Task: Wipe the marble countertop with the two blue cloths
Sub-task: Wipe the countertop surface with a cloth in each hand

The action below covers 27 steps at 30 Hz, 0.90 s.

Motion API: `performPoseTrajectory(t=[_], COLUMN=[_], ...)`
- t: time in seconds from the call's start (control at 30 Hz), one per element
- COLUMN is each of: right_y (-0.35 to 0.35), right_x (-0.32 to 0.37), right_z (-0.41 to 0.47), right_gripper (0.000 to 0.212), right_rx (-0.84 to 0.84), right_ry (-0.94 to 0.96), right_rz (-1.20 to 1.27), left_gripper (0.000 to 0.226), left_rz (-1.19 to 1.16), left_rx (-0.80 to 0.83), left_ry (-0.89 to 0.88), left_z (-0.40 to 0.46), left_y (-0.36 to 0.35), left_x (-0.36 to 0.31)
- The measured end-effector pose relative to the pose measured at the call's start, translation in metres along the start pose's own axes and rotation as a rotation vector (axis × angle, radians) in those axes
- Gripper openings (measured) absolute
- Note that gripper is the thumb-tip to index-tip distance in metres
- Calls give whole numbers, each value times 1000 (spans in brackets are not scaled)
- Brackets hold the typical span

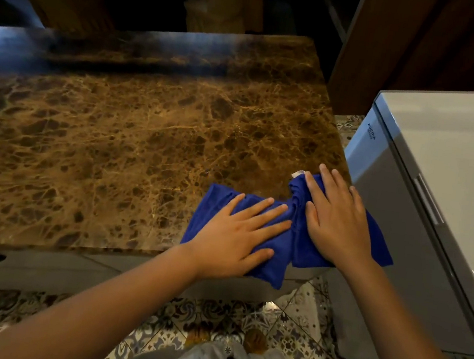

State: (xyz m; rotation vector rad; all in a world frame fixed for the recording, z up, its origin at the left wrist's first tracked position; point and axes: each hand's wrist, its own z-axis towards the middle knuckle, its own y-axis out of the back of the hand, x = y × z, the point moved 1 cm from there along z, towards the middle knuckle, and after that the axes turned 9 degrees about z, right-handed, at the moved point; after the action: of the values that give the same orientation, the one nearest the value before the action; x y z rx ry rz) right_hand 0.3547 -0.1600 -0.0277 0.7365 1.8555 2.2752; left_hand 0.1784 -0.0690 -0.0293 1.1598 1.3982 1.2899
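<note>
Flat hands (pixel 237 239) half-hiding blue cloths (pixel 275 270)

Two cloths (pixel 291 239) lie side by side, touching, at the countertop's (pixel 115 140) near right corner, a hand flat on each. Just right of the countertop stands an appliance (pixel 438 180).
</note>
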Motion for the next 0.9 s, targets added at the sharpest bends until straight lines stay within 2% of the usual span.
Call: performPoseTrajectory(t=[0.17,0.23,0.33,0.47,0.6,0.73,0.9], right_y=[-1,-2,-3,-4,-4,-4,-2], right_x=[-2,-1,-1,-1,-1,0,-1], right_z=[6,5,4,5,5,4,4], right_gripper=[54,55,56,58,56,57,55], right_rx=[14,13,14,7,-1,2,0], right_ry=[2,10,13,24,20,29,30], right_rz=[-4,1,13,16,17,8,17], left_gripper=[59,63,57,54,50,41,48], left_rz=[-9,-42,-26,-15,-8,-13,-52], left_rx=[-3,-75,-183,-104,-122,-219,-260], left_ry=[-15,-2,103,145,104,34,-45], left_z=[-2,-8,-23,-26,-25,-28,-38], left_y=[2,4,5,2,4,2,-3], left_x=[3,3,4,3,-4,-16,-12])
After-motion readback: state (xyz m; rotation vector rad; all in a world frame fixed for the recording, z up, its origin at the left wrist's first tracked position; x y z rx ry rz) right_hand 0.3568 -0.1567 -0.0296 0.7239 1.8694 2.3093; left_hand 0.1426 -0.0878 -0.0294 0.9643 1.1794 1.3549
